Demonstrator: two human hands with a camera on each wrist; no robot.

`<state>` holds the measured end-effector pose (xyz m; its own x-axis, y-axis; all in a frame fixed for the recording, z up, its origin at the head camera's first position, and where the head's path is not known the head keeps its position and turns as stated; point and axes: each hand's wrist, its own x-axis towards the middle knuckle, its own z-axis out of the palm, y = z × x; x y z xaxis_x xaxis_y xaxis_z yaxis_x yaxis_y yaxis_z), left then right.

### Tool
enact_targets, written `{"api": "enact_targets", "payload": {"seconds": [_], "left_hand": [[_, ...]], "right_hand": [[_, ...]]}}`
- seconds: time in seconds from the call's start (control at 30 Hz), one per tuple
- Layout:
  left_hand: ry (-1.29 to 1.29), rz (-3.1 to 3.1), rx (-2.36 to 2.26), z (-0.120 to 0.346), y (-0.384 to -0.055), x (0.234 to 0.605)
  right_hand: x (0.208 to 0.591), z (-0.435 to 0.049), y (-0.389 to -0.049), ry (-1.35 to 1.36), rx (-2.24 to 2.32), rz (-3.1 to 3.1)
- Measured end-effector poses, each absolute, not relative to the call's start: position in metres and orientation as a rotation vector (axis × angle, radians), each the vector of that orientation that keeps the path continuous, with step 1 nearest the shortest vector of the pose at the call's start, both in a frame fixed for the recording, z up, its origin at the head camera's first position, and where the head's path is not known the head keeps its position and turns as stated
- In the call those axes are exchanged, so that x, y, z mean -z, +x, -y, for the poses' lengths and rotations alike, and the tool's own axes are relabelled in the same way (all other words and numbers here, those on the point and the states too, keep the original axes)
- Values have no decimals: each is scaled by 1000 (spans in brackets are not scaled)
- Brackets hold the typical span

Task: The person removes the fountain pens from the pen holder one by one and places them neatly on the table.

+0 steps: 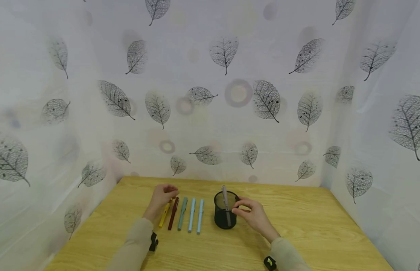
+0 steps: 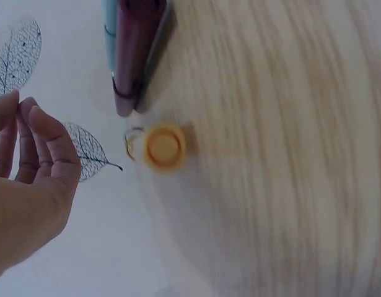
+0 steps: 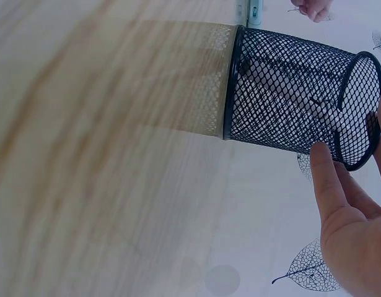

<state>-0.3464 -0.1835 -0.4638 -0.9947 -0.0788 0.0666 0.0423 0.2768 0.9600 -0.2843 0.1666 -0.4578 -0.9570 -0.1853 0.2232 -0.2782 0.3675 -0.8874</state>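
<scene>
My left hand is over the upper ends of a yellow pen and a dark red pen. In the left wrist view its fingers are loosely bent, thumb near fingertips, nothing between them, apart from the yellow pen's round end. A green pen and two light blue pens, one beside the other, lie to the right in the row. My right hand holds the black mesh pen holder near its rim, thumb and fingers around it. A greyish pen leans upright inside.
The wooden table reaches back to a pale curtain with leaf prints, which also hangs along both sides. Black straps sit at both wrists, one on the left and one on the right.
</scene>
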Motion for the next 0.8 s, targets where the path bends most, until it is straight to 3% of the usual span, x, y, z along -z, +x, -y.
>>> {"api": "enact_targets", "payload": {"seconds": [0.8], "left_hand": [[104,2277,1976,126,-336,459]], "right_hand": [[468,-172,-290,471,-1680,2511]]}}
